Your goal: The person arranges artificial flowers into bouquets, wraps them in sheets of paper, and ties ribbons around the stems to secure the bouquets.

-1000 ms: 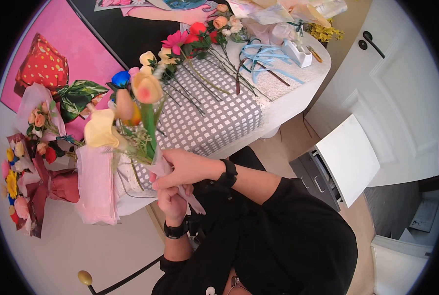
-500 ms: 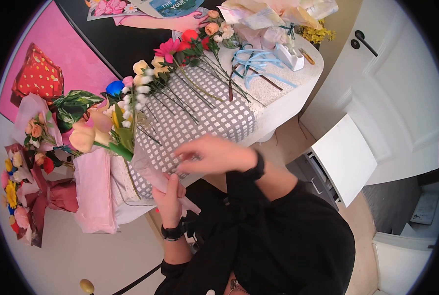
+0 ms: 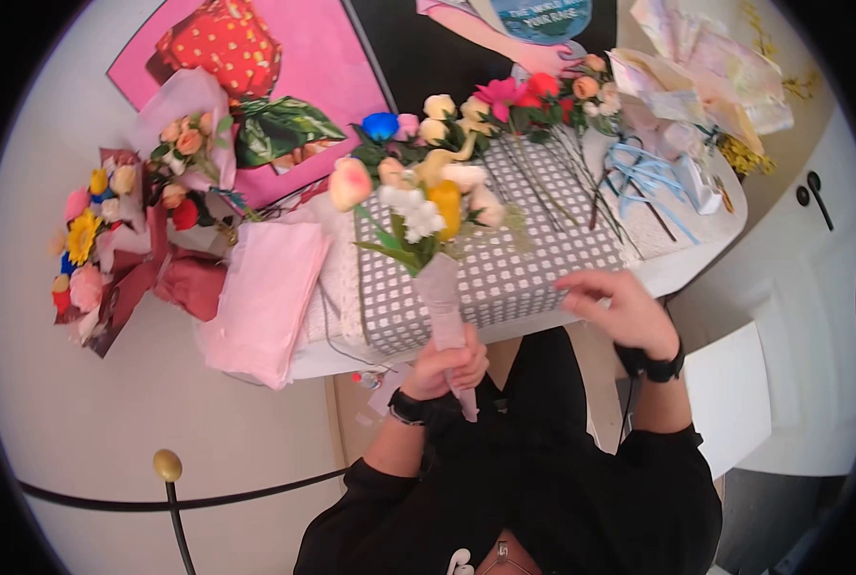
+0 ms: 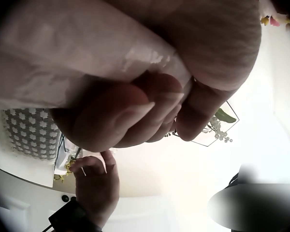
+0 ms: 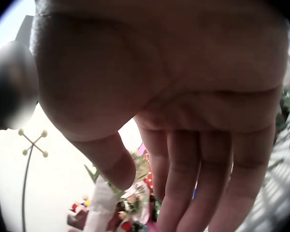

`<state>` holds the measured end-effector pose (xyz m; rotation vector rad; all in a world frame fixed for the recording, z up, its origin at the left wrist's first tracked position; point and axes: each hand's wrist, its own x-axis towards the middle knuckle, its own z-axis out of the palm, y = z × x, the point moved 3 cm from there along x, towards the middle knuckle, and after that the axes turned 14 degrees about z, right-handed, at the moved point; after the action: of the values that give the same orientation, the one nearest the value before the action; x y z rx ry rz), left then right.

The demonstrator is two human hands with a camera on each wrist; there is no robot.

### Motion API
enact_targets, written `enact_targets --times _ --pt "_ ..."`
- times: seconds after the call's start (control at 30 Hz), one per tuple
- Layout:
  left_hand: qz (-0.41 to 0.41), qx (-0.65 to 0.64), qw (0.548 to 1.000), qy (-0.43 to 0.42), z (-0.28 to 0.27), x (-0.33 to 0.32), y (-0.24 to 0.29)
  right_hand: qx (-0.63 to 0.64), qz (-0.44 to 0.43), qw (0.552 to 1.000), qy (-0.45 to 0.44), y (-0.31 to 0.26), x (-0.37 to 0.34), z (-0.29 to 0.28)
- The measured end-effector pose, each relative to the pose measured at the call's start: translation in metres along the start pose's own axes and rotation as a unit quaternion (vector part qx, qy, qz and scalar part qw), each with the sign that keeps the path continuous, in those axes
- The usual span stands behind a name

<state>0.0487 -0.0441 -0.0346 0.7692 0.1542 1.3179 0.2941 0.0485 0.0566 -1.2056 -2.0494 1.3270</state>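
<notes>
My left hand (image 3: 447, 369) grips a small flower bouquet (image 3: 418, 213) by its stems, which are wrapped in pale pink paper (image 3: 440, 297). The blooms point up and away over the front of the table, with tulips, white buds and a yellow flower among them. In the left wrist view, curled fingers (image 4: 113, 116) press round the paper wrap (image 4: 87, 53). To the right of the bouquet, apart from it, my right hand (image 3: 624, 311) hovers by the table's front edge. Its fingers (image 5: 181, 179) hang loosely extended, holding nothing.
Folded pink paper (image 3: 265, 297) lies on the table's left side. Loose flower stems (image 3: 543, 182) rest on the checked cloth (image 3: 514, 278). Blue ribbons (image 3: 643, 172) and a white tape dispenser (image 3: 701, 184) sit at the right. Wrapped bouquets (image 3: 112, 240) stand at far left.
The right hand has let go of the paper wrap and moved off to the right. The left hand keeps its hold, and the bouquet now stands more upright. The head view has turned left.
</notes>
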Motion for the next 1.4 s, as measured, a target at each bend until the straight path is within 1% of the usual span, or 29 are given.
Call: enact_targets --times 0.1,0.17,0.23,0.3,0.33,0.37,0.4,0.43,0.47,0.5,0.53,0.57,0.6,0.63,0.67,0.73,0.77,0.83,0.87,0.93,0.97,1.0,1.07,1.1,1.2,1.23,1.27,1.33,1.4 --pt "-0.026 0.029 0.999 -0.023 0.003 -0.001 -0.002 0.030 -0.061 0.996 -0.060 -0.015 0.007 0.044" --pt "-0.030 0.055 0.997 -0.046 -0.005 -0.005 -0.003 0.074 -0.166 0.983 0.004 -0.036 0.010 0.065" --pt "-0.037 0.079 0.994 -0.068 -0.011 -0.013 -0.004 0.056 -0.149 0.987 -0.030 -0.053 0.009 0.082" --pt "-0.084 0.044 0.995 -0.018 -0.018 -0.022 -0.010 0.037 -0.124 0.990 -0.060 -0.056 0.010 0.098" --pt "-0.083 0.041 0.996 -0.017 -0.029 -0.025 -0.014 0.052 -0.060 0.988 -0.134 -0.048 0.015 0.111" --pt "-0.072 0.128 0.987 -0.068 -0.043 -0.028 -0.018 0.067 0.004 0.976 -0.205 -0.043 0.018 0.121" --pt "-0.060 0.215 0.968 -0.118 -0.050 -0.030 -0.020 0.066 0.005 0.976 -0.205 -0.052 0.016 0.123" --pt "-0.156 0.129 0.975 -0.093 -0.033 -0.025 -0.017 0.070 0.136 0.964 -0.219 -0.058 0.012 0.123" --pt "-0.156 0.128 0.975 -0.094 -0.021 -0.024 -0.014 0.072 0.264 0.934 -0.229 -0.059 0.008 0.124" --pt "-0.134 0.246 0.959 -0.049 -0.016 -0.020 -0.011 0.166 0.108 0.974 -0.113 -0.057 0.009 0.129" --pt "-0.109 0.360 0.927 -0.005 -0.014 -0.017 -0.009 0.166 0.109 0.974 -0.110 -0.041 0.018 0.140" --pt "-0.110 0.358 0.927 -0.009 -0.007 -0.013 -0.013 0.165 0.021 0.986 -0.015 -0.026 0.029 0.145" --pt "-0.023 0.417 0.908 0.036 -0.003 -0.008 -0.013 0.161 -0.067 0.982 0.079 -0.031 0.031 0.140" --pt "0.064 0.470 0.876 0.081 0.000 -0.005 -0.012 0.160 -0.065 0.982 0.082 -0.031 0.029 0.137" --pt "0.063 0.468 0.878 0.080 0.003 -0.004 -0.017 0.126 -0.047 0.985 0.108 -0.032 0.028 0.132" --pt "0.099 0.445 0.876 0.158 0.004 -0.004 -0.019 0.058 -0.010 0.986 0.156 -0.045 0.027 0.121" --pt "0.098 0.443 0.877 0.157 0.006 -0.001 -0.021 0.057 -0.009 0.986 0.157 -0.044 0.030 0.122" --pt "0.183 0.519 0.816 0.178 0.015 0.007 -0.017 0.065 -0.064 0.975 0.201 -0.042 0.031 0.123" --pt "0.181 0.514 0.821 0.172 0.014 0.007 -0.019 0.061 -0.059 0.974 0.208 -0.042 0.030 0.123" --pt "0.097 0.507 0.832 0.204 0.002 0.004 -0.021 0.001 -0.122 0.947 0.298 -0.049 0.024 0.118" --pt "0.132 0.563 0.801 0.156 0.002 0.006 -0.019 -0.049 -0.160 0.949 0.268 -0.041 0.029 0.119" --pt "0.129 0.555 0.810 0.136 0.005 0.011 -0.021 -0.058 -0.151 0.944 0.287 -0.032 0.033 0.115" --pt "0.165 0.479 0.848 0.157 0.011 0.015 -0.020 0.027 -0.045 0.990 0.128 -0.014 0.044 0.114" --pt "0.110 0.533 0.827 0.142 -0.003 0.010 -0.022 0.102 -0.068 0.982 0.144 -0.017 0.044 0.110" --pt "0.129 0.479 0.851 0.174 0.016 0.021 -0.021 0.165 -0.020 0.981 0.105 -0.037 0.038 0.086" --pt "0.110 0.506 0.839 0.169 0.020 0.024 -0.019 0.295 -0.014 0.955 0.026 -0.029 0.044 0.090" --pt "0.110 0.507 0.836 0.180 0.025 0.026 -0.013 0.297 -0.012 0.955 0.015 -0.024 0.045 0.090" --pt "-0.021 0.471 0.857 0.210 0.035 0.030 -0.009 0.413 0.028 0.910 -0.027 -0.020 0.045 0.089" --pt "-0.002 0.504 0.841 0.198 0.039 0.035 -0.009 0.427 0.020 0.903 -0.045 -0.009 0.054 0.093"
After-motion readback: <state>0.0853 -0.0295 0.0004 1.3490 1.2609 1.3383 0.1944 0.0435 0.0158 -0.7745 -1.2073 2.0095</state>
